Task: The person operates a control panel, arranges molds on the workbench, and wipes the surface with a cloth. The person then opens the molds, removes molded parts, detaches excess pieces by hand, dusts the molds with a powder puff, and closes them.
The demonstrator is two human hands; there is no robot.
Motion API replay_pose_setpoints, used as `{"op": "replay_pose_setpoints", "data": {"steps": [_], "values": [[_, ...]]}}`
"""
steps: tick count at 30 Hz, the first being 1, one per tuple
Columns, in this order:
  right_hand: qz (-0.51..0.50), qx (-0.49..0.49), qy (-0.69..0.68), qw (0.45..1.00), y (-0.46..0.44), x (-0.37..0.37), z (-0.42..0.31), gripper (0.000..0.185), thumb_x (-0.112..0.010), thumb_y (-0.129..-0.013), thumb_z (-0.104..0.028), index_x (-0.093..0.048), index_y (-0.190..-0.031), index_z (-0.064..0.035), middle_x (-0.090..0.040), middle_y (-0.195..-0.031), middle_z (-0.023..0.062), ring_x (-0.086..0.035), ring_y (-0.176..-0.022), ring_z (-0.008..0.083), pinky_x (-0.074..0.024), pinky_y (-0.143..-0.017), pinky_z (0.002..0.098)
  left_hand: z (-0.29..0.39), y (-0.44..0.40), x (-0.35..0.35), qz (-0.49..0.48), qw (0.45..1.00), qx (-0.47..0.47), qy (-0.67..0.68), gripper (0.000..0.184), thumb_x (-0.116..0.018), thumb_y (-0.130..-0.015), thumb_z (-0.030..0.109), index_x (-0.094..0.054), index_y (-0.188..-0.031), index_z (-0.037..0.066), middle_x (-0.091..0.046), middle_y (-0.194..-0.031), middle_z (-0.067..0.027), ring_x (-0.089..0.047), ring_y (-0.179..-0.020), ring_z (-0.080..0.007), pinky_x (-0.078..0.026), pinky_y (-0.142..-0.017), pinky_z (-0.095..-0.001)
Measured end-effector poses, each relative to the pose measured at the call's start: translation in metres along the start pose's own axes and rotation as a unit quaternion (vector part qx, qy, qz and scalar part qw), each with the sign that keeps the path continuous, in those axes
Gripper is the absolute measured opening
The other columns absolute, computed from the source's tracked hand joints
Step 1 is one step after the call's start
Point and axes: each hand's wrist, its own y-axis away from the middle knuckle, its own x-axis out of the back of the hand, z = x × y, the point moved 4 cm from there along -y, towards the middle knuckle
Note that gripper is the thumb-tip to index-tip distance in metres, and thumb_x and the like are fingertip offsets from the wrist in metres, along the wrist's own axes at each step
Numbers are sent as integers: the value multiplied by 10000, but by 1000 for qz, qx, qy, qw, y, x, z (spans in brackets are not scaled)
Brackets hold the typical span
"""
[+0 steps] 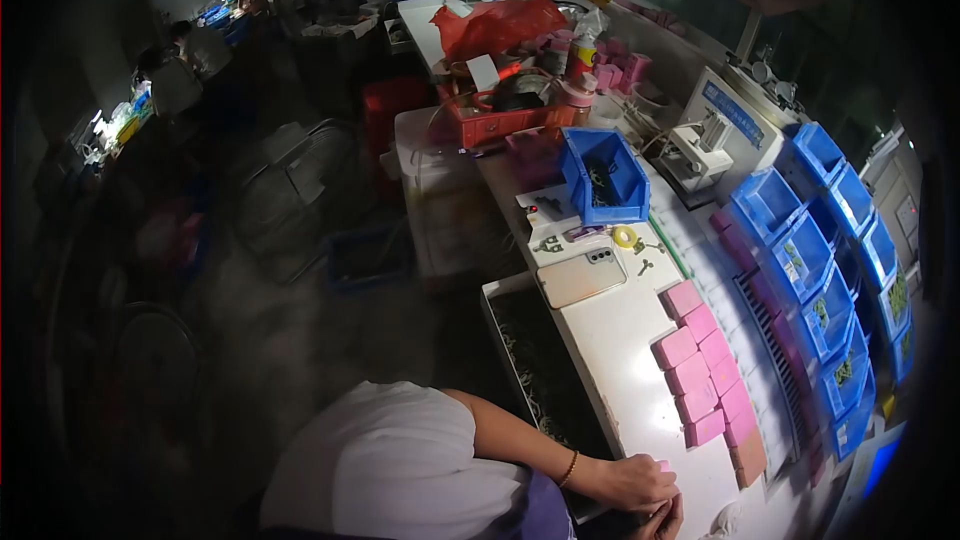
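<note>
Working at the near end of the bench (622,348), the person's hands meet close to its front edge. The left hand (632,483), with a bracelet (571,469) at the wrist, has its fingers curled narrow; a small pink piece (664,465) shows at the fingers, but whether it is gripped cannot be told. The right hand (664,522) is just beside the left, partly hidden; its grip cannot be told. Below the front edge, a white-rimmed drawer (508,283) stands open, contents dark. Pink blocks (690,376) lie in staggered rows beyond the hands, toward the rear edge. Stacked blue bins (806,270) stand on the rear side, some holding green pieces. Farther along the front edge lies a phone (580,277), lenses up. Small metal pieces (645,266) and a yellow ring (625,237) lie near it, followed by an open blue bin (613,212). Beyond, a red basket (510,126) holds mixed items; a red plastic bag (500,28) lies behind.
</note>
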Motion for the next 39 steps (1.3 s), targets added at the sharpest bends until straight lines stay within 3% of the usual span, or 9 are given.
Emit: {"op": "replay_pose_setpoints", "data": {"steps": [2,3,4,9,11,20,29,32,39], "values": [[15,-39,-18,999,1,-3,23,291,-660,-969,-122,-680,-1192,64,-706,-1145,223,-682,-979,319,-524,-886,359,2,0,5,-21,1000,-4,3,188,-593,-891,233,-612,-931,50,-565,-774,-86,-621,-701,-257,-492,-515,-363],[63,35,-137,988,-8,-18,25,220,-592,-976,-29,-636,-1164,76,-699,-1064,183,-660,-976,237,-527,-893,336,6,-2,12,25,1000,-16,-2,169,-587,-889,217,-605,-898,49,-563,-763,-80,-606,-672,-244,-489,-505,-369],[25,12,-83,996,0,-12,38,267,-544,-999,-9,-632,-1233,86,-686,-1175,216,-652,-1066,265,-512,-949,339,6,0,12,-6,1000,-17,17,169,-583,-891,216,-611,-889,49,-572,-774,-82,-602,-652,-248,-492,-504,-376],[65,45,-88,993,5,-12,20,175,-583,-955,44,-682,-1095,81,-715,-1039,164,-677,-943,207,-530,-868,318,6,-12,37,-64,996,5,67,184,-593,-931,216,-593,-835,58,-588,-750,-123,-629,-648,-297,-513,-578,-404],[96,107,-56,988,3,-12,20,159,-662,-886,69,-700,-1036,29,-717,-949,162,-703,-850,246,-549,-798,320,4,-16,39,-66,993,50,81,201,-633,-928,208,-566,-802,66,-554,-678,-122,-606,-600,-312,-489,-550,-415],[108,88,-77,987,1,-21,22,64,-672,-933,-50,-650,-977,-10,-688,-923,142,-688,-726,261,-552,-624,326,-7,-18,48,-117,968,159,156,200,-587,-974,217,-618,-891,37,-615,-751,-148,-633,-646,-336,-488,-566,-408],[128,62,-85,986,3,-25,15,93,-644,-972,-81,-640,-949,10,-677,-932,137,-676,-797,213,-541,-722,306,-17,-16,56,-80,933,260,236,309,-565,-1007,251,-573,-825,2,-567,-678,-163,-572,-572,-283,-446,-545,-377],[131,114,-76,982,2,-26,20,111,-644,-959,-79,-623,-1041,-8,-684,-995,163,-693,-736,274,-554,-617,340,-18,-10,52,-72,931,267,240,315,-566,-1006,248,-556,-818,-4,-522,-643,-157,-507,-542,-257,-421,-533,-367],[-25,-28,-146,989,-18,-14,15,479,-558,-867,8,-501,-1342,-20,-570,-1275,206,-673,-916,300,-547,-799,389,-24,-8,55,-85,928,268,244,307,-584,-996,242,-558,-825,-11,-555,-721,-129,-504,-623,-199,-422,-582,-342]]}}
